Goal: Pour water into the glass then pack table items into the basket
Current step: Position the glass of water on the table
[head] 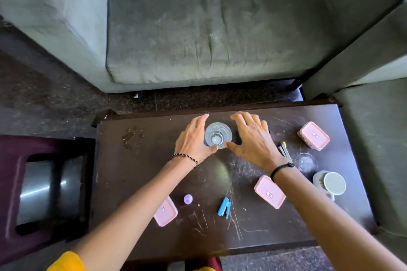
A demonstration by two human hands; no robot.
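Observation:
A clear glass (218, 135) stands upright near the far edge of the dark wooden table (132, 182). My left hand (196, 138) lies just left of it and my right hand (253, 141) just right of it. Both have their fingers spread, and both thumbs point in at the front of the glass's base. Neither hand wraps around the glass. Three pink-lidded boxes lie on the table: one far right (313, 135), one under my right wrist (269, 191), one near left (165, 211). I cannot make out a basket or a water bottle.
A blue stapler (224, 207), a small purple-capped bottle (188, 199), pens (284, 149) and a white mug (330, 182) lie around the table. Spilled drops (132, 137) mark its far left. A maroon stool with a metal vessel (44, 187) stands left; a grey sofa (209, 28) is beyond.

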